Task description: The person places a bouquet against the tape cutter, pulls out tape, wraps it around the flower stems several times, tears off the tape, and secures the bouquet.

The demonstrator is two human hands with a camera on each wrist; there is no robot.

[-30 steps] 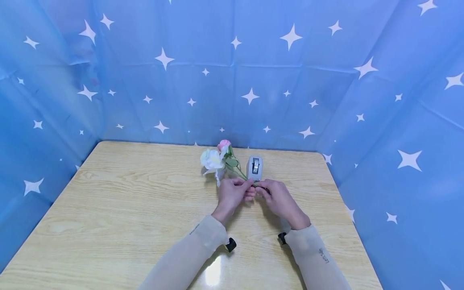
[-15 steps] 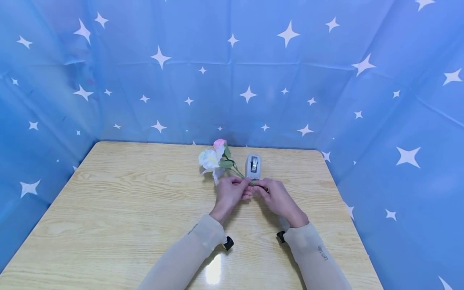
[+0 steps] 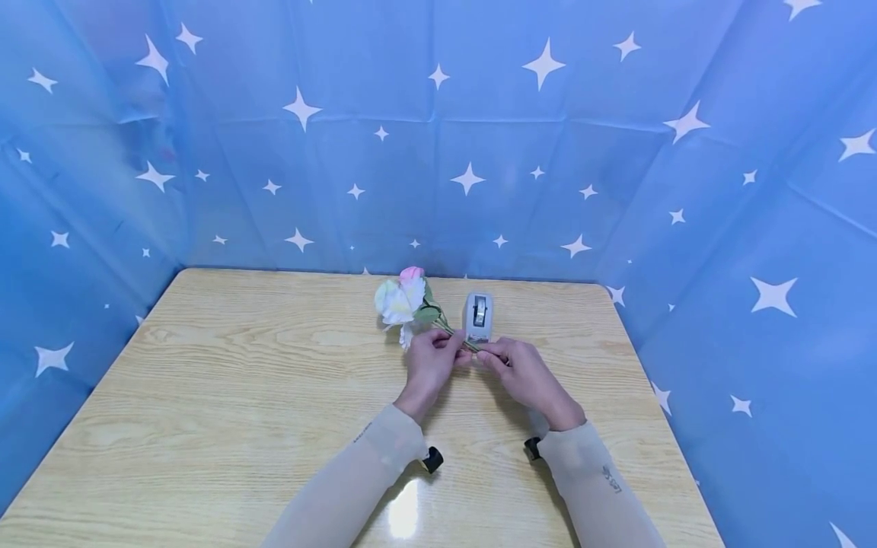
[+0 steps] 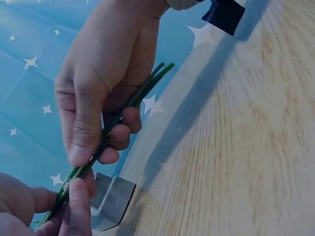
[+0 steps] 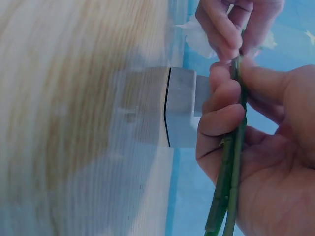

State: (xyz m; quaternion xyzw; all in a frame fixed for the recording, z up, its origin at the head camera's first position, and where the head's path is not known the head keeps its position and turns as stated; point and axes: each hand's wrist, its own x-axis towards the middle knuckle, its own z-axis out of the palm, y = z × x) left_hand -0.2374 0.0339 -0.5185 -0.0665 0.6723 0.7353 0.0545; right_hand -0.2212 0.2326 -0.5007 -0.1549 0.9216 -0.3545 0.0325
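Near the wooden table's far edge, left hand and right hand pinch thin green artificial flower stems beside a grey tape dispenser.

Head view: from above and behind the forearms, facing forward and down across the wooden table toward the starred blue backdrop, fairly far off. Wrist views: very close, low over the tabletop, each aimed along its own hand. Shared by all three: green stems and grey tape dispenser.

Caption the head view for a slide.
Both hands grip green flower stems beside a tape dispenser.
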